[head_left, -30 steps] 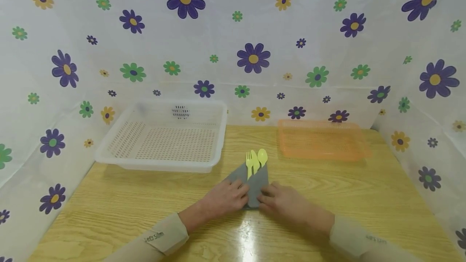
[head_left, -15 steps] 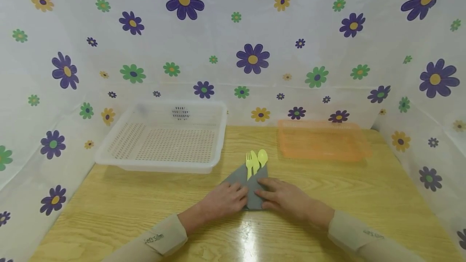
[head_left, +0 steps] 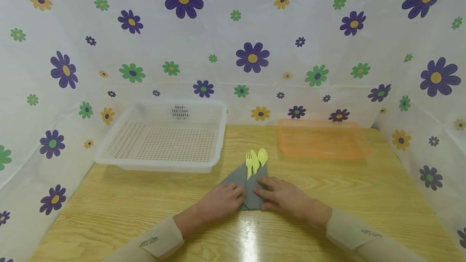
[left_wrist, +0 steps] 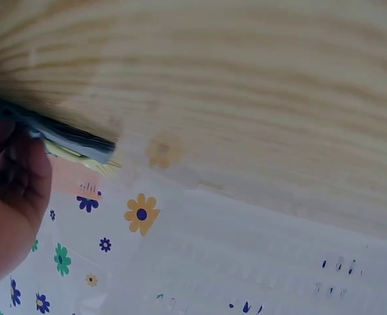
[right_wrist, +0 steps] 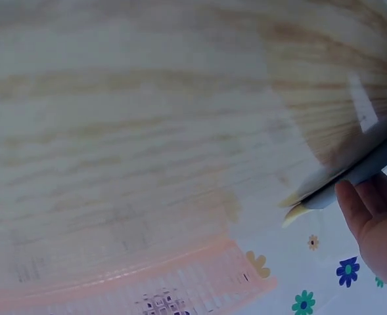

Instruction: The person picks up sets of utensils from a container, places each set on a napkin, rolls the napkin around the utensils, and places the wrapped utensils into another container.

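A grey napkin (head_left: 256, 193) is folded into a pointed pocket on the table. From its top stick out a yellow fork (head_left: 249, 163), a yellow knife (head_left: 255, 161) and a yellow spoon (head_left: 262, 157), side by side. My left hand (head_left: 223, 200) has its fingers curled at the napkin's left flap and pinches it; the left wrist view shows the thumb and fingers close together at the cloth. With fingers spread and nearly straight, my right hand (head_left: 285, 197) presses on the napkin's right side. The handles of the cutlery are hidden inside the fold.
A white perforated basket (head_left: 164, 165) stands at the back left of the wooden table (head_left: 204, 237). At the back right is a shallow orange basket (head_left: 320, 155). A white flower-patterned sheet (head_left: 218, 23) hangs behind and on both sides.
My right hand has gone from curled fingers at the napkin's lower right edge to spread fingers lying on it. My left hand has shifted slightly left, showing more of the lower fold.
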Action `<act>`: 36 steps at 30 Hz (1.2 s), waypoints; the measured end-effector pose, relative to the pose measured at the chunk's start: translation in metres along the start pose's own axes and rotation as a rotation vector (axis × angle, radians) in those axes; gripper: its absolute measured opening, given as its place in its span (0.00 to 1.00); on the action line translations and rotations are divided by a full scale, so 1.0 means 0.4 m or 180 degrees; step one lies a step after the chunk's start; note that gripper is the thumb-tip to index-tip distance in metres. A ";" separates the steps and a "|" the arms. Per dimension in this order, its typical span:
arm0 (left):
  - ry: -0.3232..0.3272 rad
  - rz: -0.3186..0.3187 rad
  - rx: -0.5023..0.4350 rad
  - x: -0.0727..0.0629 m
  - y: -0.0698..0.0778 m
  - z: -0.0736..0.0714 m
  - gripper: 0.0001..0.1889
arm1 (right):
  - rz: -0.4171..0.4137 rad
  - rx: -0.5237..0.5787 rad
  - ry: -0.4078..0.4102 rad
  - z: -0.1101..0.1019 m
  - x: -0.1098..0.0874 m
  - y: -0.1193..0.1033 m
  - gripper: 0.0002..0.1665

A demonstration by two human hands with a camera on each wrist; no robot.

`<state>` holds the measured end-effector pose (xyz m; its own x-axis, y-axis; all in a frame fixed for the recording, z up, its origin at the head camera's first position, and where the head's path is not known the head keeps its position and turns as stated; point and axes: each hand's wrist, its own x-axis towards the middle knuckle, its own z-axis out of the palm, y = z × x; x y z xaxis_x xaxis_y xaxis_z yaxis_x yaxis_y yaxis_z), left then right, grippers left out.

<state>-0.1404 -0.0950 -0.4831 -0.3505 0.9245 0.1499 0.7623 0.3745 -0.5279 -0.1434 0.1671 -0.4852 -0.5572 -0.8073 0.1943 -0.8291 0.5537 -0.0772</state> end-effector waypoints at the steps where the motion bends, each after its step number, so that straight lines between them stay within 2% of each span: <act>1: -0.0089 -0.0043 -0.0082 -0.002 0.001 -0.004 0.11 | 0.0001 -0.0023 -0.0023 -0.002 0.002 -0.001 0.30; 7: -0.0513 -0.0290 -0.0444 -0.004 0.009 -0.023 0.18 | -0.0199 -0.0262 -0.0172 -0.020 0.022 -0.002 0.35; 10: -0.0671 -0.0358 -0.0408 0.003 0.017 -0.035 0.18 | -0.0301 -0.0384 -0.0346 -0.032 0.036 -0.002 0.37; 14: -0.0805 -0.0383 -0.0220 0.012 0.030 -0.056 0.17 | -0.0290 -0.0400 -0.0675 -0.047 0.050 -0.005 0.38; 17: -0.0843 -0.0372 -0.0069 0.016 0.041 -0.066 0.15 | -0.0275 -0.0466 -0.0803 -0.058 0.058 -0.011 0.38; 24: -0.0859 -0.0394 0.0116 0.015 0.046 -0.079 0.13 | -0.0357 -0.0838 -0.0808 -0.071 0.089 -0.031 0.40; 26: -0.0770 -0.0397 0.0066 0.014 0.046 -0.085 0.12 | -0.0321 -0.0863 -0.0871 -0.071 0.096 -0.034 0.40; 30: -0.0639 -0.0278 -0.0160 0.016 0.050 -0.100 0.12 | -0.0209 -0.0831 -0.0984 -0.072 0.100 -0.038 0.38; 33: -0.0722 -0.0258 -0.0393 0.018 0.051 -0.110 0.15 | -0.0208 -0.0866 -0.0979 -0.069 0.100 -0.036 0.38; 36: -0.0869 -0.0364 -0.0605 0.016 0.052 -0.113 0.15 | -0.0252 -0.0954 -0.0965 -0.067 0.100 -0.035 0.38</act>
<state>-0.1022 -0.0780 -0.4552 -0.5524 0.8324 -0.0436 0.7884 0.5048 -0.3516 -0.1529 0.1325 -0.4503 -0.5176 -0.8484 -0.1114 -0.8450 0.4863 0.2225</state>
